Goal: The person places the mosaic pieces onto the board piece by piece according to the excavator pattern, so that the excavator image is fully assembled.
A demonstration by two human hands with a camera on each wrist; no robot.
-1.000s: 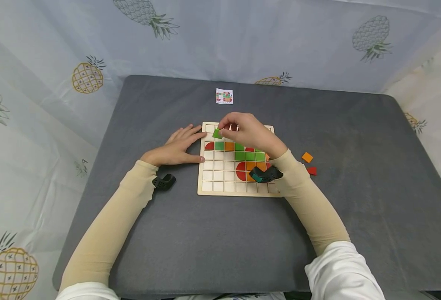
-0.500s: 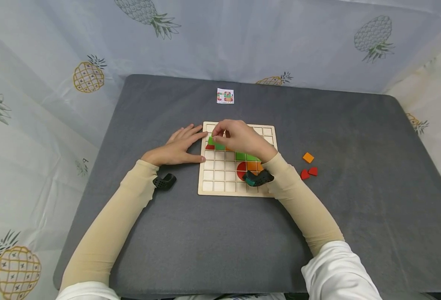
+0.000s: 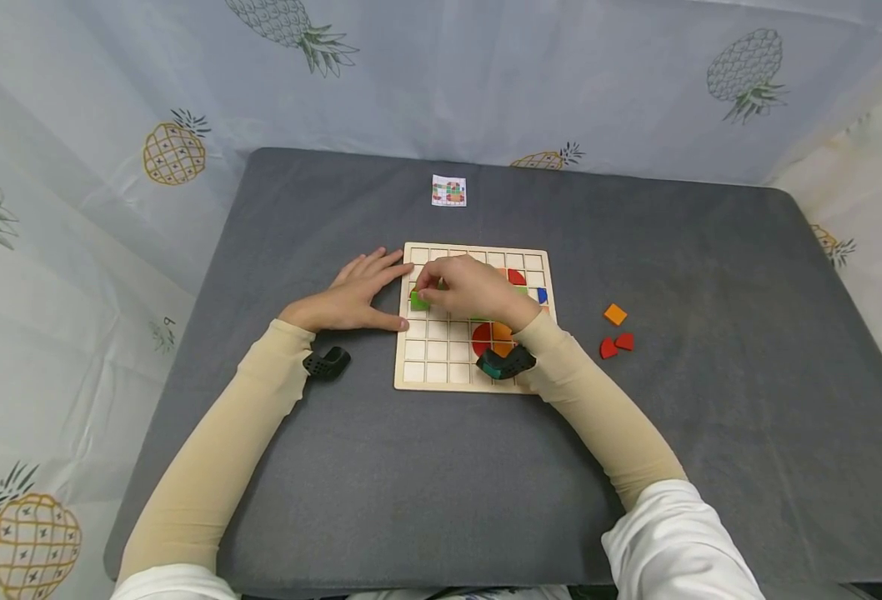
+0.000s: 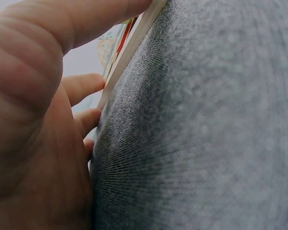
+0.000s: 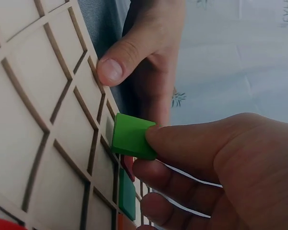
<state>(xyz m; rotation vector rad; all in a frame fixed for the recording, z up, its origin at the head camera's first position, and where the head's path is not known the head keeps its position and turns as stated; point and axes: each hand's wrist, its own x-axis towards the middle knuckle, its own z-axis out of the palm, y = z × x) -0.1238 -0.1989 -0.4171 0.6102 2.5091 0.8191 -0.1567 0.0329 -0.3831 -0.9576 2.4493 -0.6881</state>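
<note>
Pinching small flat green square tile [image 5: 131, 136], R hand [image 3: 471, 289] fingertips; L hand [image 3: 351, 293] flat, empty.

The head view looks forward and down from above the person's chest, taking in the whole grey desk [image 3: 711, 433], with the gridded board [image 3: 441, 375] near mid-frame. The left wrist view sits very low, almost on the desk [image 4: 206, 143], facing along the cloth to the board's edge [image 4: 134, 36] at upper left. The right wrist view hovers close over the board [image 5: 24, 110], looking across its cells. All three views share the board's left edge.
</note>
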